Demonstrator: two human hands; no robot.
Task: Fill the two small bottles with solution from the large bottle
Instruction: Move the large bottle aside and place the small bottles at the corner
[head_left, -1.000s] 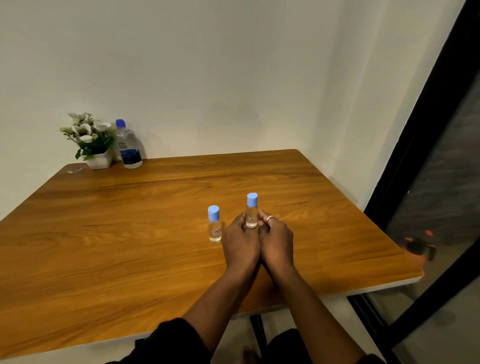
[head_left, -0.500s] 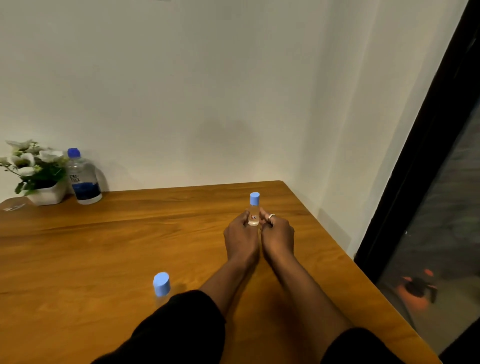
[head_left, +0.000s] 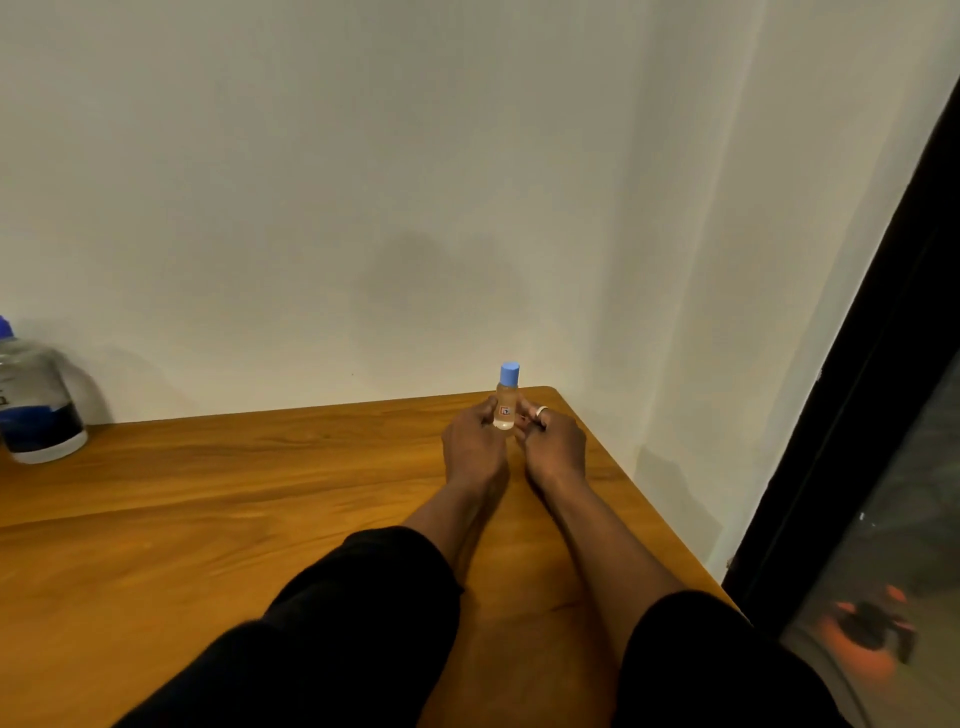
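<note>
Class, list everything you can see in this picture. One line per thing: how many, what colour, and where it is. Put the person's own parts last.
Small bottle: one, clear with a light blue cap and a small red-and-white label, upright near the far right corner of the table, held between both hands.
Large bottle: one, clear with a dark blue label and blue cap, at the far left by the wall, cut off by the picture's edge.
Table: one, orange-brown wood, filling the lower half.
Wall: one, off-white, behind the table.
Dark door frame: one, black, at the right.
Left hand: one, grip on the small bottle.
Right hand: one, silver ring, grip on the same bottle.
Sleeves: two, black, bottom.
</note>
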